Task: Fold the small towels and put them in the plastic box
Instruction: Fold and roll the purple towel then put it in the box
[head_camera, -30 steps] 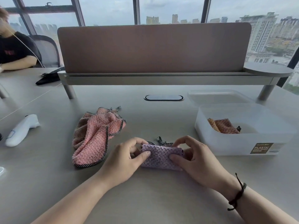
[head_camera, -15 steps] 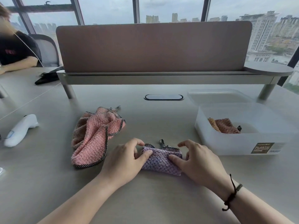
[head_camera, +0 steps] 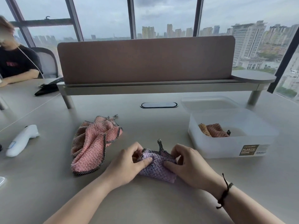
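Grey desk (head_camera: pixel 161 199) bore everything. Left hand (head_camera: pixel 124 165) and right hand (head_camera: pixel 189 167) each pinched an end of the folded purple towel (head_camera: pixel 157 168). Pink towel (head_camera: pixel 95 143) lay left of them, plastic box (head_camera: pixel 226 147) right.

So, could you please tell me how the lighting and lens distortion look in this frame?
Head view: soft overcast daylight from the windows, faint shadows under both hands on the purple towel; wide-angle bending curves the window frames; the plastic box stays readable, without glare.

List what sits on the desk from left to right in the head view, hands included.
White handheld device → pink towel → left hand → purple towel → right hand → plastic box.
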A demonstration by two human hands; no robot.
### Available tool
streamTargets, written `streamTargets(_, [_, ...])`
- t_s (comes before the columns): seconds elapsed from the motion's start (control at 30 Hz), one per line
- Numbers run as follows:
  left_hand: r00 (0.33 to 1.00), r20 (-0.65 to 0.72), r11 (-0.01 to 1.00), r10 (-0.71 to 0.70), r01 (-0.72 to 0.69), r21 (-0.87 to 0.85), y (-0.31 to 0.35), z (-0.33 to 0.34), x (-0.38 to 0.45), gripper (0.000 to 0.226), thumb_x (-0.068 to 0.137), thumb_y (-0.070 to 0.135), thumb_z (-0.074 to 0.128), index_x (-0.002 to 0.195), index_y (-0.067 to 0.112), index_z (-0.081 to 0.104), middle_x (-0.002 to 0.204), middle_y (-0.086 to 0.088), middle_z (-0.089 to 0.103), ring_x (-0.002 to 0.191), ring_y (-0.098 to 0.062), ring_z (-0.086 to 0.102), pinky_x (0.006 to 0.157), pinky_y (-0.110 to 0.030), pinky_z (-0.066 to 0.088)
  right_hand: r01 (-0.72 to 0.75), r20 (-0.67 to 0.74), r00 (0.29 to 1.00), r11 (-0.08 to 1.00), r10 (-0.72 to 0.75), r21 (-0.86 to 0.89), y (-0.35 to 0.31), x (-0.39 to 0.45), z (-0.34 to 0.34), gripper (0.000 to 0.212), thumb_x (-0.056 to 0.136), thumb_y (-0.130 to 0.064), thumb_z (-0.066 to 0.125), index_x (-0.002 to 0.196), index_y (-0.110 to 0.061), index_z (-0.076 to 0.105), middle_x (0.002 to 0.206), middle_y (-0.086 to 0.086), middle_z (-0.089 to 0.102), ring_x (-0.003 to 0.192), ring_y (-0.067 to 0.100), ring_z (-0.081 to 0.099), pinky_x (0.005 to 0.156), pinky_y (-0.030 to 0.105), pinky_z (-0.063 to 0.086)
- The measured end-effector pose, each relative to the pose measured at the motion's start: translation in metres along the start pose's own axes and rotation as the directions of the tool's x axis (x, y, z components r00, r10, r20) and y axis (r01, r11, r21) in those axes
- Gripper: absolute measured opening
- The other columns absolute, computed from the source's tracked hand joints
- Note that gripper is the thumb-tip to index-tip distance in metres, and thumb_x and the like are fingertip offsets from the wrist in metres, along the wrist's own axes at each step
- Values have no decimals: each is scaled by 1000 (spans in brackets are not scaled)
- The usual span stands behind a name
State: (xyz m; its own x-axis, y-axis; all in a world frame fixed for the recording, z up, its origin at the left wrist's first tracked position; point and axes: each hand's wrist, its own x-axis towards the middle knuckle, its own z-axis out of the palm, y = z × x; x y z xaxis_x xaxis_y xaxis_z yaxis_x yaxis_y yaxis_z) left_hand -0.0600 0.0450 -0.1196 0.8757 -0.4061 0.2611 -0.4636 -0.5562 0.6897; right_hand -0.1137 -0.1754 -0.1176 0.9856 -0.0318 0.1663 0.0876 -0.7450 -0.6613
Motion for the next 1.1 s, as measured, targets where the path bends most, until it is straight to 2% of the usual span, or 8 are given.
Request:
streamTargets(0.1, [1000, -6, 993, -13, 12, -114, 4, -5, 7, 39, 83, 22, 79, 68, 20, 42, 51, 15, 43, 50, -3, 37, 51, -15, 29, 31, 19, 999, 980, -35, 195, 0, 0, -3, 29, 70, -32, 78, 69, -20, 52, 56, -9, 53, 51, 2, 39, 53, 26, 36])
streamTargets(0.2, [1000, -6, 989, -21, 20, -149, 7, -11, 23, 42, 72, 46, 81, 72, 25, 44, 57, 14, 42, 57, -9, 38, 59, -31, 34, 37, 62, 996, 940, -61, 340, -3, -4, -13, 23, 69, -23, 77, 70, -22, 54, 58, -7, 59, 53, 6, 44, 53, 27, 36])
streamTargets(0.3, [998, 36, 969, 59, -48, -244, 34, -16, 49, 40, 70, 39, 84, 73, 27, 46, 61, 12, 42, 61, -12, 38, 60, -32, 31, 77, 33, 994, 904, -100, 421, -8, -12, -37, 28, 75, -15, 78, 72, -24, 51, 61, -3, 62, 56, 11, 46, 53, 28, 36])
streamTargets(0.43, [968, 70, 957, 243, -227, -183, 95, -12, 95, 41, 66, 49, 79, 68, 33, 42, 67, 3, 38, 61, -14, 33, 57, -32, 31, 136, -61, 991, 888, -121, 440, -12, -20, -90, 29, 75, -24, 76, 76, -27, 47, 72, 22, 65, 60, 19, 49, 55, 35, 37])
streamTargets(0.57, [939, 143, 949, 313, -301, -99, 152, 13, 142, 39, 82, 23, 78, 68, 24, 42, 58, 7, 40, 53, -11, 30, 51, -24, 29, 96, -198, 980, 919, -20, 383, 3, -14, -148, 32, 86, -8, 72, 80, -26, 46, 73, 15, 74, 54, 19, 53, 48, 25, 39])
streamTargets(0.8, [894, 269, 918, 357, -390, 76, 211, 81, 206, 20, 84, 6, 64, 75, 24, 64, 75, 9, 62, 66, -2, 54, 62, -21, 41, -109, -91, 989, 991, 117, 84, 63, 17, -209, 29, 89, -4, 61, 84, -32, 57, 67, 8, 65, 53, 20, 39, 48, 27, 33])
streamTargets(0.93, [872, 351, 895, 342, -416, 161, 223, 121, 225, 30, 84, 4, 57, 85, 26, 77, 88, 6, 71, 74, -1, 57, 65, -15, 42, -134, 69, 985, 950, 160, -281, 77, 30, -226, 33, 86, -7, 64, 75, -38, 65, 76, -8, 65, 60, 8, 60, 52, 17, 45])
streamTargets(1.1, [802, 531, 831, 273, -474, 290, 224, 166, 234, 35, 82, -5, 51, 61, 22, 58, 75, 4, 63, 77, -21, 55, 56, -24, 38, -143, 286, 886, 802, 365, -580, 86, 54, -224, 22, 90, -15, 63, 109, -12, 72, 90, 7, 74, 67, 17, 64, 56, 22, 54])
